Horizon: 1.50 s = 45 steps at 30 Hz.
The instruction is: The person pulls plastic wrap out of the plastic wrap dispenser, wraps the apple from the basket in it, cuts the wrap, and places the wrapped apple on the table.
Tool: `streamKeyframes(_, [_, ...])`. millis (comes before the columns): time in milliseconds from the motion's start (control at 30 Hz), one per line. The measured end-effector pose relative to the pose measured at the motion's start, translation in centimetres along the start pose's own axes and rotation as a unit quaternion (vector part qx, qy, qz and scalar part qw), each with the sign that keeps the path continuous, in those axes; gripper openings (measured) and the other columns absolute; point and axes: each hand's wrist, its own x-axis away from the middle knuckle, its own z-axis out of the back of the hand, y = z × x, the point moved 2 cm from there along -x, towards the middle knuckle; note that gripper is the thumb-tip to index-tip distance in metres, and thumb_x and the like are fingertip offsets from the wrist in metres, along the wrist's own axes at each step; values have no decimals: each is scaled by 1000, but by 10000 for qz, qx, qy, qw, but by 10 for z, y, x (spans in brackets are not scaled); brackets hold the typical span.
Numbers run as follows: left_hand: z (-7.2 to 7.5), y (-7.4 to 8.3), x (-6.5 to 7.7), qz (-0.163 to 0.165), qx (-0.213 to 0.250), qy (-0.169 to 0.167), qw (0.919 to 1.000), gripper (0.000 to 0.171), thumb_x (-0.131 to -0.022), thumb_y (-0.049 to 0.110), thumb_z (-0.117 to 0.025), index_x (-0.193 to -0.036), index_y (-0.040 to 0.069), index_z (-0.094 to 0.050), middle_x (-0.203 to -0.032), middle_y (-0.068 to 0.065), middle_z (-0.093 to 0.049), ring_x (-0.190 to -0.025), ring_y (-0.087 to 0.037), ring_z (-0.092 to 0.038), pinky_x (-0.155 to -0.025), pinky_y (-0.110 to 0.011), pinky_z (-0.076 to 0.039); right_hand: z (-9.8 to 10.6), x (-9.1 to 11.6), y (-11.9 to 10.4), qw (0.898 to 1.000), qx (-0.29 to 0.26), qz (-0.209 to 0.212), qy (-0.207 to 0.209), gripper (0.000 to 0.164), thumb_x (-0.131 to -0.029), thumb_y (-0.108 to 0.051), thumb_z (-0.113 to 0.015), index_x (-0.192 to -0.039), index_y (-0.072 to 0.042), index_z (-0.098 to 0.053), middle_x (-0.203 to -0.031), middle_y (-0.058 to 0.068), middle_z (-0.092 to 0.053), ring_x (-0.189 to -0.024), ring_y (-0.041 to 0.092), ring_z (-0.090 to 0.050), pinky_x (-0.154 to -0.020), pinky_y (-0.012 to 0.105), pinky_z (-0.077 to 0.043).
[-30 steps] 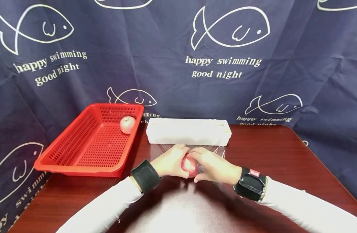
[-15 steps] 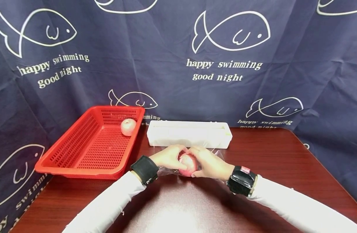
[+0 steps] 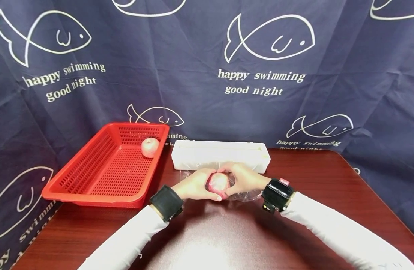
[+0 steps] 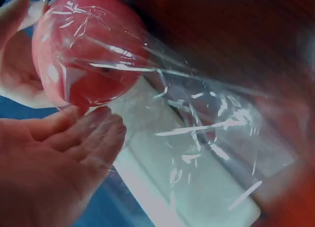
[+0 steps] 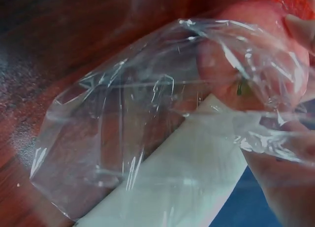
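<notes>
A red apple [image 3: 219, 183] is held between both hands in front of a long white box. Clear plastic film [image 5: 108, 128] lies over it and trails off loosely to the sides in both wrist views. My left hand [image 3: 197, 185] grips the apple from the left, thumb on the near side and fingers round the far side. From the right, my right hand [image 3: 245, 178] grips it the same way, and the two hands' fingertips meet behind and in front of it. The left wrist view shows film stretched tight across the apple [image 4: 93, 49]. A stem end appears in the right wrist view.
The white box [image 3: 220, 152] stands at the table's back edge, just beyond the hands. On the left is a red plastic basket [image 3: 92, 195] with another apple [image 3: 149, 147] at its right wall. A dark blue fish-print cloth [image 3: 193, 67] hangs behind the brown table [image 3: 315, 176].
The hands and apple have shifted a little toward the white box. My right hand has moved left and away from me. The film's loose part now spreads more under the right hand.
</notes>
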Motion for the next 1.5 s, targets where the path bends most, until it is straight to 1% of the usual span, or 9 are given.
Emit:
streamKeyframes(167, [0,4,0,-174,-949,610,9935,83,-66,36,-86,-135,5,-49,-129,-10,-59,-119,-26,-54,-102,-42,-47,2,-4,12,9992,-342,-67,-204,51,-64,-14,-81,-110,-2,-64,-106,8,-71,-96,19,-65,-86,34,-55])
streamKeyframes(233, [-2,7,-3,-438,-1522,883,9834,86,-65,35,-87,-136,5,-48,-132,-9,-58,-122,-25,-53,-105,-41,-45,3,-4,16,9980,-528,-221,-277,50,-65,-13,-78,-112,-1,-64,-108,10,-71,-98,21,-66,-87,36,-55])
streamKeyframes(367, [-8,11,-9,-968,-2478,1080,9579,71,-64,32,-87,-123,11,-54,-123,-2,-60,-115,-19,-55,-102,-32,-46,7,-5,23,9937,-817,-645,-410,53,-68,-12,-75,-118,-1,-63,-112,11,-70,-101,23,-67,-89,38,-55])
streamKeyframes(500, [-14,10,-13,-1204,-2816,1002,9467,65,-61,26,-88,-115,14,-55,-117,0,-58,-114,-17,-54,-102,-29,-45,6,-6,30,9909,-906,-857,-509,56,-70,-15,-73,-122,0,-61,-117,12,-69,-102,22,-66,-87,34,-55])
streamKeyframes(700, [-15,5,-16,-1152,-2696,871,9521,66,-63,22,-86,-119,9,-55,-117,-3,-60,-114,-20,-56,-103,-30,-45,4,-6,31,9908,-961,-763,-575,51,-75,-18,-72,-122,-1,-62,-116,12,-70,-94,15,-60,-82,24,-51])
streamKeyframes(833, [-10,3,-21,-860,-2631,642,9588,77,-63,26,-87,-128,6,-52,-123,-7,-61,-118,-22,-56,-106,-32,-44,7,-5,26,9949,-720,-531,-470,45,-80,-20,-72,-122,-6,-63,-117,8,-69,-101,17,-62,-92,33,-52])
streamKeyframes(967, [-6,1,-25,-633,-2429,526,9666,74,-63,27,-87,-125,6,-53,-119,-7,-61,-114,-22,-56,-104,-31,-46,7,-2,25,9970,-614,-363,-316,53,-81,-24,-75,-129,-9,-59,-126,7,-66,-114,21,-62,-100,41,-49])
streamKeyframes(1200, [-3,-5,-30,-412,-1765,547,9819,69,-61,20,-88,-119,5,-55,-115,-10,-62,-109,-24,-58,-99,-34,-49,15,14,26,9963,-545,-623,220,58,-78,-21,-78,-127,3,-58,-124,18,-65,-114,32,-64,-97,45,-51])
streamKeyframes(1500, [-4,-9,-34,-378,-1866,712,9791,65,-65,19,-85,-122,4,-56,-118,-12,-64,-111,-25,-60,-101,-35,-49,23,34,35,9923,-550,-869,689,50,-78,-16,-77,-121,5,-61,-117,19,-68,-108,32,-66,-94,45,-52])
